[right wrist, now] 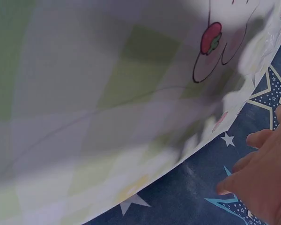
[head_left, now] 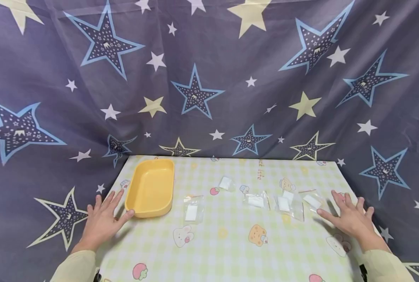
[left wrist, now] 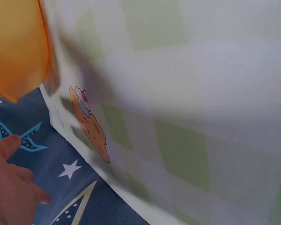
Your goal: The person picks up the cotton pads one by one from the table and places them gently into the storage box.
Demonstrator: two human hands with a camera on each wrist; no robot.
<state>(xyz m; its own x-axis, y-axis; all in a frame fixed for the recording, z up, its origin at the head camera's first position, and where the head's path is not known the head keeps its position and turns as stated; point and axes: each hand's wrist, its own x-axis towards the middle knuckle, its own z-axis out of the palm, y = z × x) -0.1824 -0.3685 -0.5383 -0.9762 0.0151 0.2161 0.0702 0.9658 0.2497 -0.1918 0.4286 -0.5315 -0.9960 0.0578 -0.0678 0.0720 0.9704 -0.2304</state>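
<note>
My left hand (head_left: 103, 220) is spread beside a yellow plastic tray (head_left: 154, 192) at the table's left. Its thumb tip is close to the tray's near corner; I cannot tell whether they touch. On the right, my right hand (head_left: 353, 220) also has its fingers spread, over the table's right edge, holding nothing. Nearest to it lies a small clear zip bag (head_left: 312, 201) with a white piece inside. Several similar bags lie to its left: an overlapping group (head_left: 289, 204), one bag (head_left: 256, 201), a farther one (head_left: 226, 183), and another bag (head_left: 194, 209) by the tray.
A table (head_left: 227, 254) with a pale green checked cover and printed cartoon figures carries the tray and bags. Behind it and at both sides hangs a dark curtain (head_left: 230, 58) patterned with stars. The left wrist view shows the orange-yellow tray wall (left wrist: 18, 51) near the table's edge.
</note>
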